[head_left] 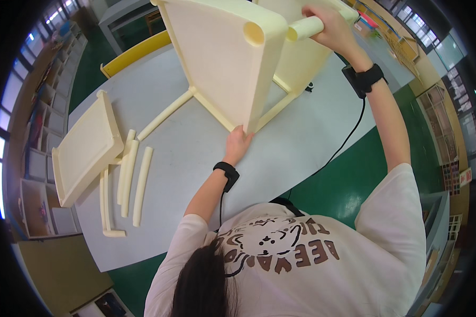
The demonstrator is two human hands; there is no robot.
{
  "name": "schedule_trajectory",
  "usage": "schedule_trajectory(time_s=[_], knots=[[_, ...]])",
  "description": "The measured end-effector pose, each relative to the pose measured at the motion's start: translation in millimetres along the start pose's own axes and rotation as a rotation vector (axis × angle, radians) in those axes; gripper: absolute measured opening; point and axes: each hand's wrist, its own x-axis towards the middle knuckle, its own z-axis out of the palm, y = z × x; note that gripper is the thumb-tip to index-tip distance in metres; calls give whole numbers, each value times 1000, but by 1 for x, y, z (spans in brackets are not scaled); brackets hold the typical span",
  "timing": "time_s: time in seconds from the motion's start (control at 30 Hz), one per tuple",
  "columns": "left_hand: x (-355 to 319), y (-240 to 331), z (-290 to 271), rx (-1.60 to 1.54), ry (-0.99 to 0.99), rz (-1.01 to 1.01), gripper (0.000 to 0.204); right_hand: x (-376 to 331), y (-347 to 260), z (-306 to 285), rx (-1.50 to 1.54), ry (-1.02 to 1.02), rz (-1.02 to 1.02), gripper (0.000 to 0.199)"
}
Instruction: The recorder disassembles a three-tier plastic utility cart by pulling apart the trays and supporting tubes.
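A cream plastic shelf unit stands on its side on the table, with its near panel [222, 58] and far panel [303, 63] roughly parallel. My left hand [239, 143] is closed around the near panel's bottom corner. Up at the right, my right hand [330, 30] grips a short cream tube [305, 28], its hollow end facing the near panel. That end appears beside the panel's upper corner, near a round socket [254, 34]. Whether the tube's other end sits in the far panel is hidden by my hand. A longer tube [166, 113] sticks out from the near panel's lower left corner.
Another cream panel [87, 150] lies at the left of the grey table [190, 158]. Several loose tubes [143, 185] are beside it. A yellow chair back [137, 53] stands behind the table. A black cable [349, 138] runs from my right wrist band across the table edge.
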Motion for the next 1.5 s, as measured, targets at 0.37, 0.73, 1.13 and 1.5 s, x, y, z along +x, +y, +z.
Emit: schedule_trajectory(time_s=[0.37,0.73,1.13,1.5], knots=[[5,-17,-19,-180,-26,-16,24,-127,-19,140,112,-279,-307,34],[-26,-31,-44,-294,-77,-265,20,-150,-57,310,560,-917,-184,60],[-45,-23,-59,-271,49,-318,25,-128,-61,305,774,-1143,-184,52],[-52,-20,-55,-327,100,-341,25,-156,-74,307,726,-984,-166,56]])
